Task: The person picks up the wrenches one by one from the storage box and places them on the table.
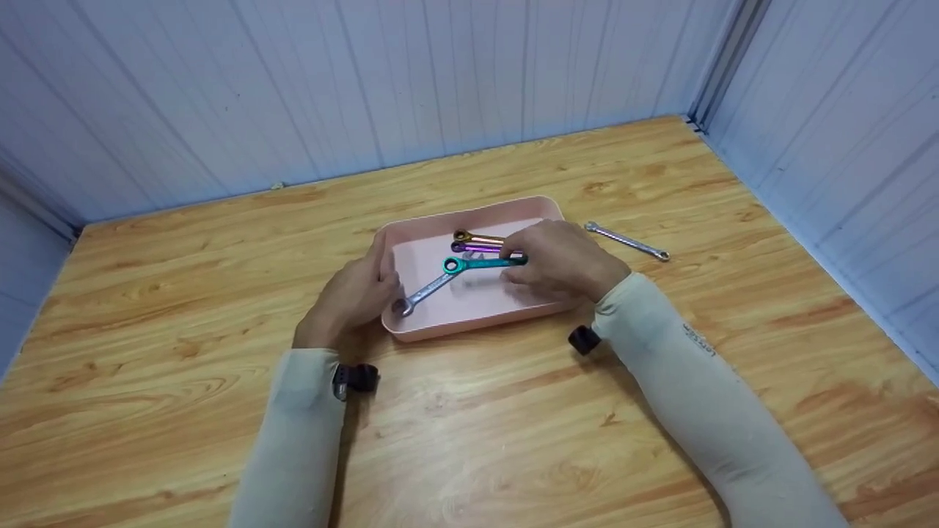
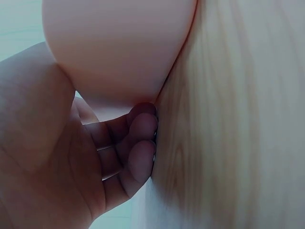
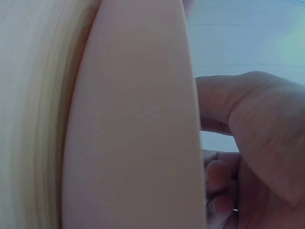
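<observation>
A pink tray (image 1: 447, 331) rests on the table with several wrenches inside. My left hand (image 1: 357, 290) grips its left end, the thumb at the rim; in the left wrist view, the fingers (image 2: 143, 126) curl low against the outer wall. Reaching over the right part of the tray, my right hand (image 1: 561, 257) pinches a teal ratchet wrench (image 1: 484, 262) between thumb and fingers. The teal ring end lies across a silver wrench (image 1: 429, 290). Beyond it are a purple wrench (image 1: 477, 248) and a gold wrench (image 1: 480, 238), their right ends hidden by that hand. The tray wall (image 3: 133, 114) hides part of the right fingers.
Outside the tray, to its right, another silver wrench (image 1: 627, 241) lies on the wooden table (image 1: 469, 447). Pale panelled walls (image 1: 455, 81) border the table at the back and sides. Dark straps or cameras sit at both wrists.
</observation>
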